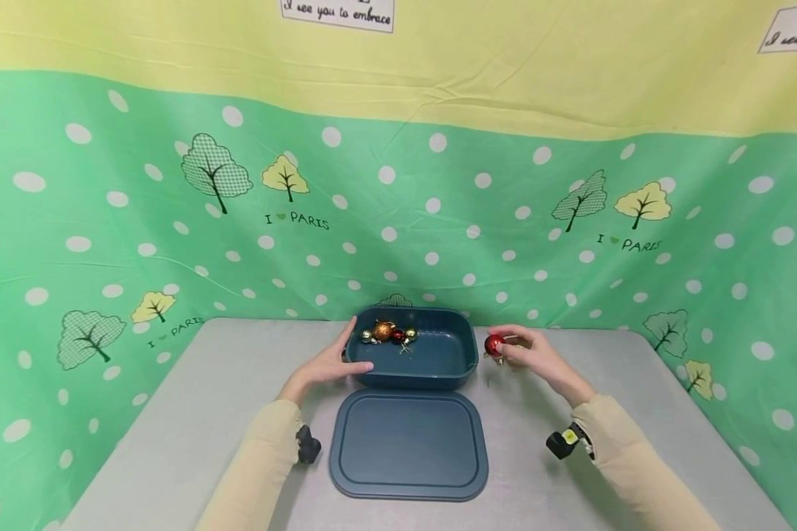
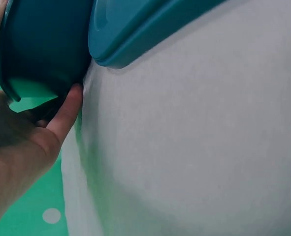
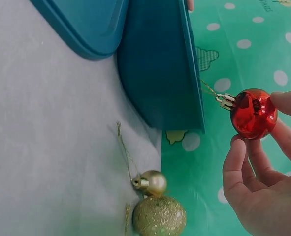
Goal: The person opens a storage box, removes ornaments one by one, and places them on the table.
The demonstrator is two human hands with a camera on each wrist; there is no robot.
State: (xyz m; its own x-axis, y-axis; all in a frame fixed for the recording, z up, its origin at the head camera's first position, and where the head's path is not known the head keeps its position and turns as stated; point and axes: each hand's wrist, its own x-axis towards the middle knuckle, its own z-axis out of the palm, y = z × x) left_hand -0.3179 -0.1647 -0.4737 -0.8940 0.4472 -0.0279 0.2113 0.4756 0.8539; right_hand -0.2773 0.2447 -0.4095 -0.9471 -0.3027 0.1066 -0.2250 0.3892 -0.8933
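Backdrop (image 1: 438, 206): green dotted cloth with tree prints, hung behind and beside the table (image 1: 637, 442), which is covered in grey.

Lid (image 1: 408, 441): dark teal, laid flat on the table just in front of the bin, between the two forearms; whether it touches the bin cannot be told.

Bin (image 1: 438, 358): dark teal, open, set at the table's far middle. A cluster of small baubles (image 1: 388, 333) is seen in its far left corner: gold, glittery orange, dark red.

Left hand (image 1: 335, 361): laid against the bin's left side. Fingers are spread along the wall and rim, thumb (image 2: 69, 105) pressed to the lower wall in the left wrist view. Nothing is pinched.

Right hand (image 1: 534, 354): held just right of the bin, slightly above the table. The red ball (image 1: 494, 344) is pinched between thumb and fingertips; its gold cap and string are pointed toward the bin wall. The ball is outside the bin, close to its right rim.

In the right wrist view, a glitter ball (image 3: 159, 215) and a small gold ball (image 3: 152, 183) are seen on the table beside the bin, touching each other, strings trailing.
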